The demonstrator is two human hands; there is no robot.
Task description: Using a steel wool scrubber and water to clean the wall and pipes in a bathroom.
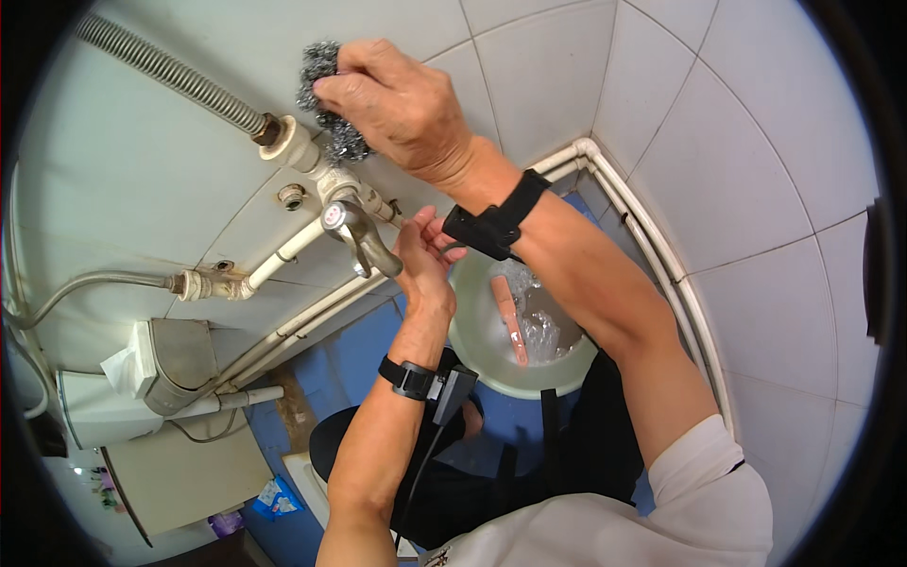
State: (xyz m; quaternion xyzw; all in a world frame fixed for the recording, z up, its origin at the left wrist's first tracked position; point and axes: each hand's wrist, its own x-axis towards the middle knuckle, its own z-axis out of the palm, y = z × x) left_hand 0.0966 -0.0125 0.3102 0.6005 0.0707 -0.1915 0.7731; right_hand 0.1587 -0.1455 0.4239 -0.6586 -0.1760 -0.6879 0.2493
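Observation:
My right hand [402, 109] is closed around a grey steel wool scrubber [348, 142] at the tiled wall, just above the white pipe fitting [335, 181]. Below my right wrist, my left hand [427, 255] is raised beside the pipe and the metal tap lever [354, 241]. Its fingers are loosely curled and somewhat apart, with nothing visible in them; my right wrist partly covers that area. A pale green basin [463, 345] stands on the floor under my arms. In it lie a pink handle-like object [508, 317] and what looks like clear plastic or suds [540, 335].
A ribbed metal hose [175, 71] runs to the fitting from the upper left. Cream pipes [652, 236] follow the wall corner. At the lower left are a tissue holder [179, 364], a cabinet-like board [184, 472] and a blue packet [277, 498] on the blue floor.

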